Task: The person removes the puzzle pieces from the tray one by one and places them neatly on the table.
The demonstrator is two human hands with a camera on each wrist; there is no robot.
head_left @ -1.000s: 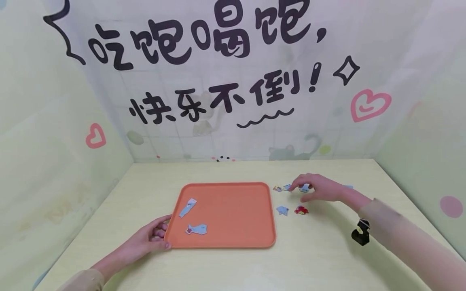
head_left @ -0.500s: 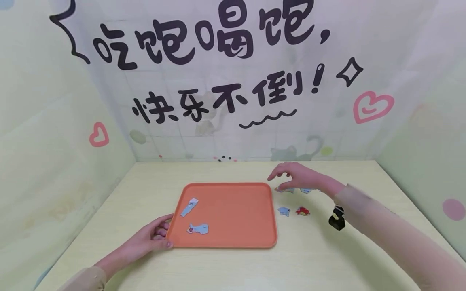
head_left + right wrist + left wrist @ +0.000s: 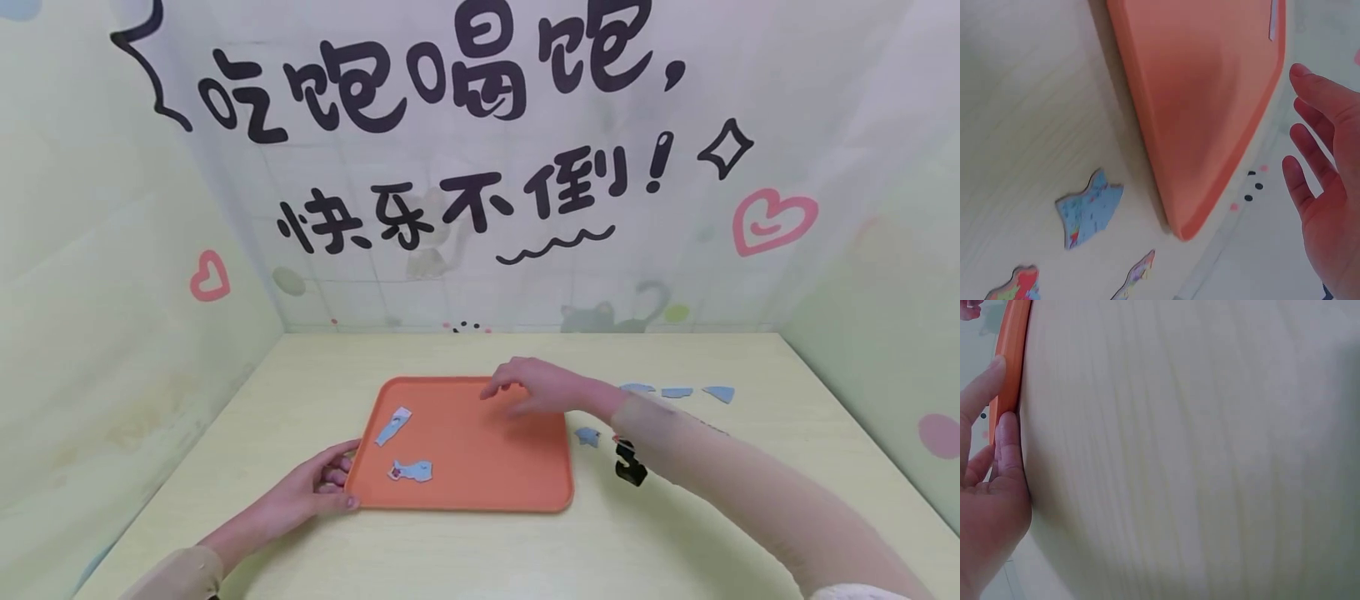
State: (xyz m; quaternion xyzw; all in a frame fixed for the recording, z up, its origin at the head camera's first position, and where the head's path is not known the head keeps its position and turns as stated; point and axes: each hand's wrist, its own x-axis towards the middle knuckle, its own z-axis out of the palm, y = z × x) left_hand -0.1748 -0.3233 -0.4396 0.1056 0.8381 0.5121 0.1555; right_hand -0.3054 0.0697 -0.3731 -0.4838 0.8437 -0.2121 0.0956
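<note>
An orange tray (image 3: 465,467) lies on the table. Two light-blue printed puzzle pieces are in its left part, a narrow strip (image 3: 393,427) and a wider piece (image 3: 411,472). My left hand (image 3: 315,490) holds the tray's left edge near the front corner; in the left wrist view the thumb (image 3: 988,387) presses the rim and the fingers lie against the side. My right hand (image 3: 542,385) hovers over the tray's back right part. Its fingers are spread and loosely bent, with nothing between them in the right wrist view.
Right of the tray lie a star-like blue piece (image 3: 588,437), a red piece (image 3: 1017,286) and a small colourful piece (image 3: 1136,275). Several blue pieces (image 3: 677,392) stand in a row further back. A lettered wall sheet (image 3: 420,292) closes the back.
My right hand has moved left from above the loose pieces to over the tray, uncovering the back row of blue pieces. The left hand keeps its hold on the tray's edge.
</note>
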